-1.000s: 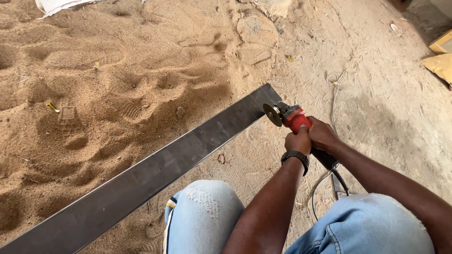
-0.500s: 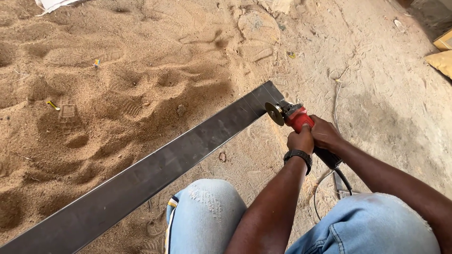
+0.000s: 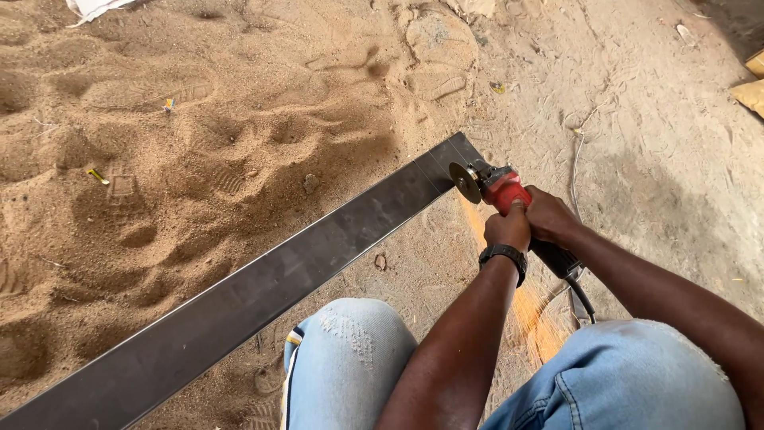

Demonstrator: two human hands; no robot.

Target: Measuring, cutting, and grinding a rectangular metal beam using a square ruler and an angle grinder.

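**Head view: grinder disc on the end of a steel bar, sandy ground**

Head camera looks down past two knees in pale blue jeans [image 3: 637, 382]. I log the ground first: loose tan sand fills the left and centre, deeply pocked with shoe prints. To the right it gives way to harder, greyer packed earth with small stones and scraps. A bit of white sheet [image 3: 94, 8] lies at the top left edge, and a yellow-brown board [image 3: 751, 87] sits at the right edge. No walls or furniture in frame.

A long flat dark steel bar [image 3: 263, 295] lies on the sand, running diagonally from the bottom left corner up to right of centre. Its far end stops just beside the hands.

The angle grinder [image 3: 505, 191], red-bodied with a dark rear grip, is at that far end. Its disc stands on edge and touches the bar near the tip. Orange sparks [image 3: 529, 314] stream from the disc back towards the knees. A black cable [image 3: 585, 299] leaves the rear of the tool.

Left hand [image 3: 508, 227], with a black wristband, is clamped over the red body of the grinder. Right hand [image 3: 551, 219] is closed around the grip just behind it. The two hands touch each other on the tool.
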